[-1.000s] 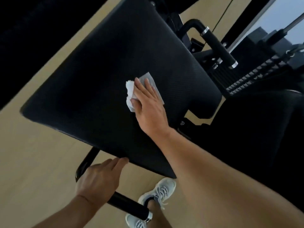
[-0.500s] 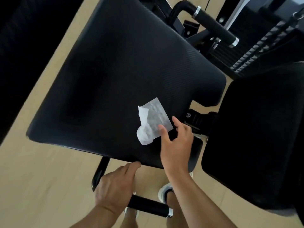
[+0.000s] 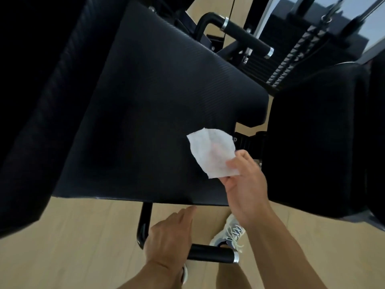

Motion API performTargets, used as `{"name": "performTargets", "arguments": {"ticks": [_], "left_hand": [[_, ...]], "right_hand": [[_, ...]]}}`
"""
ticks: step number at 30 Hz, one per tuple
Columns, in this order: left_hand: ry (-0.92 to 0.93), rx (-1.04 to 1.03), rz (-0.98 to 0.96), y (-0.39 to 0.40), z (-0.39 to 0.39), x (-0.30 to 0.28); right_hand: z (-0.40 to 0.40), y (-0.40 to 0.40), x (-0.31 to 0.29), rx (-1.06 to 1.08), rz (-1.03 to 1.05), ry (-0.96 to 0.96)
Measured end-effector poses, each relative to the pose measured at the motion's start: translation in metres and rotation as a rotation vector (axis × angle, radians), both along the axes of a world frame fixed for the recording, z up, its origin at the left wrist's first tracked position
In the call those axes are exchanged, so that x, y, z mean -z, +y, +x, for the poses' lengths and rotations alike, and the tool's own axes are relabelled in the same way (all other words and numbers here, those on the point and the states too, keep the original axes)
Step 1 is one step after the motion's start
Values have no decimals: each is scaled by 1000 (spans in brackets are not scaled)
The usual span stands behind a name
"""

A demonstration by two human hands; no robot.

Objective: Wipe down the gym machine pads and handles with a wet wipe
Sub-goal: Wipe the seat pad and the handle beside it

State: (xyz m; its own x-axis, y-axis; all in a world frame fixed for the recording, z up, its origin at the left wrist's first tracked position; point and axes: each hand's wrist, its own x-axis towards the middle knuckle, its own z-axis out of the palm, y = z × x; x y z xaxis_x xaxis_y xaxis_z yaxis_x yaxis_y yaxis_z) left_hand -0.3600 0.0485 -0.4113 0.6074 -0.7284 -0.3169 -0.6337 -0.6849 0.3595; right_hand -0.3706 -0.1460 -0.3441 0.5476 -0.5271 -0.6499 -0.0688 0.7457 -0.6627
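Right hand (image 3: pixel 245 182) up over the near right corner of the pad (image 3: pixel 158 113), thumb and fingers pinching the wipe (image 3: pixel 212 151) by its lower edge. Wipe spread flat, seemingly lifted off the pad. Left hand (image 3: pixel 168 238) down on the near handle (image 3: pixel 210 254), fingers curled round the bar, index pointing toward the pad edge. Far handle (image 3: pixel 245 36) beyond the pad. Shoe (image 3: pixel 231 232) on the floor (image 3: pixel 83 236).
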Motion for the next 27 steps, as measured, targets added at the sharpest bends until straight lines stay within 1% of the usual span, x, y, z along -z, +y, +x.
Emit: {"name": "performTargets", "arguments": {"ticks": [2, 3, 5, 6, 7, 8, 9, 10, 11, 13, 14, 15, 17, 19, 21, 23, 25, 27], "left_hand": [[17, 4, 42, -4, 2, -4], [-1, -14, 27, -2, 0, -1], [-3, 2, 17, -1, 0, 0], [-26, 10, 11, -2, 4, -3], [-19, 0, 15, -2, 4, -3], [-30, -9, 2, -1, 2, 0], [-64, 6, -2, -2, 1, 3], [-101, 22, -6, -3, 0, 4], [-136, 38, -25, -4, 0, 3], [-168, 35, -54, -6, 1, 2], [-174, 13, -75, -5, 0, 1], [-170, -8, -98, -4, 0, 0], [-132, -89, -101, -3, 0, -4], [-27, -234, -110, -2, 0, -10], [74, -343, -159, 1, 0, -12], [262, -463, -286, 1, 0, -14], [495, -618, -479, -14, -2, -22], [725, -742, -578, -39, -3, -41]], "right_hand": [[-10, -1, -12, 101, -55, -22], [-13, -2, -18, 119, -144, 3], [-18, -2, -24, 60, -483, 169], [-19, -1, -23, -26, -634, 247], [-20, 2, -18, -164, -734, 313], [-20, 6, -12, -316, -778, 351], [-21, 11, -6, -420, -772, 362], [-21, 16, -2, -451, -740, 358], [-22, 20, 1, -424, -723, 358], [-26, 23, 6, -316, -693, 360], [-29, 24, 7, -263, -615, 332], [-31, 24, 9, -218, -487, 287], [-36, 22, 9, -124, -151, 185], [-44, 17, 9, -39, 133, 84], [-53, 12, 8, -20, 276, 7], [-60, 9, 11, -73, 282, -22], [-65, 6, 13, -129, 227, -18], [-68, 5, 15, -162, 207, -36]]}}
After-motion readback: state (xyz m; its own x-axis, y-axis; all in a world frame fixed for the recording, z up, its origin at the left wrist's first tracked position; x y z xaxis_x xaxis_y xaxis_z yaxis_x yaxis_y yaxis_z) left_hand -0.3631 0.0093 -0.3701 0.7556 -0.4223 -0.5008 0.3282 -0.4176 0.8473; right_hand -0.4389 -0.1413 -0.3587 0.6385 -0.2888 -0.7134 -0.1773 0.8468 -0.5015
